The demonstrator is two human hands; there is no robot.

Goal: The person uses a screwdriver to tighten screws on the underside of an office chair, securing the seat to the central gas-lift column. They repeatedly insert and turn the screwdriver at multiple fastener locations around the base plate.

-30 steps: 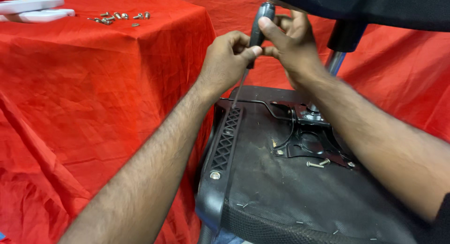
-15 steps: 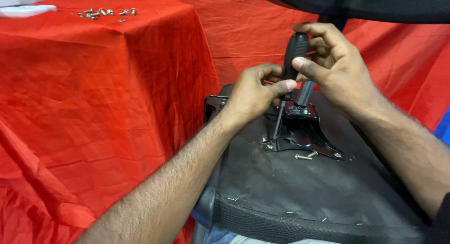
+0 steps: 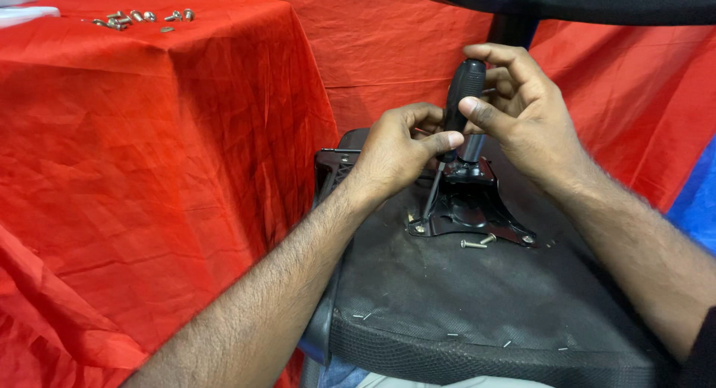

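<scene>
Both hands clamp the black screwdriver (image 3: 462,90): right hand (image 3: 522,116) around the handle top, left hand (image 3: 399,149) pinching lower, apparently to steady the shaft, tip on a screw at the black mounting plate's (image 3: 477,209) 8 o'clock corner. Two loose screws (image 3: 477,242) lie at the plate's 6 o'clock. Upturned seat base (image 3: 462,298) has open room toward 6 o'clock; red-draped table (image 3: 164,134) crowds 9 o'clock.

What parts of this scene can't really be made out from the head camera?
- Screwdriver: its lower grip is covered by the left hand and right hand.
- Screwdriver tip at the black metal plate: too small to tell whether it sits in a screw.
- Screws on the red table: too small to tell their type.
- Black shape above: cut off by the top edge.
</scene>
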